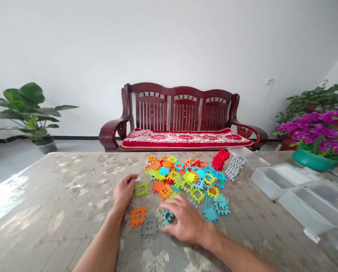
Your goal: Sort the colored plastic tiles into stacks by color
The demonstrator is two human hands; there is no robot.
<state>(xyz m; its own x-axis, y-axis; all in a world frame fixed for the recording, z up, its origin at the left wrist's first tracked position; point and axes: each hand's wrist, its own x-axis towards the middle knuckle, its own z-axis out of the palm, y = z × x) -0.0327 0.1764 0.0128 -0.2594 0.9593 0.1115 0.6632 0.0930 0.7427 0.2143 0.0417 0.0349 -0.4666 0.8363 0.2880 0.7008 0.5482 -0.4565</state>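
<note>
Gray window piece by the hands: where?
Head view, lower centre: the gray window piece lies on the table between an orange piece on its left and the right hand.

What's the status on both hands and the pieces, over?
Right hand at blue toothed plastic piece, grip unclear. Left hand beside lime-green toothed plastic frame. Multicoloured pile of toothed plastic pieces close beyond right hand.

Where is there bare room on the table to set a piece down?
Bare patterned grey tablecloth lies left of the left hand and between the turquoise notched plastic tiles and the translucent plastic boxes at right. Crowded: beyond the right hand, in the overlapping multicoloured tile heap.
</note>
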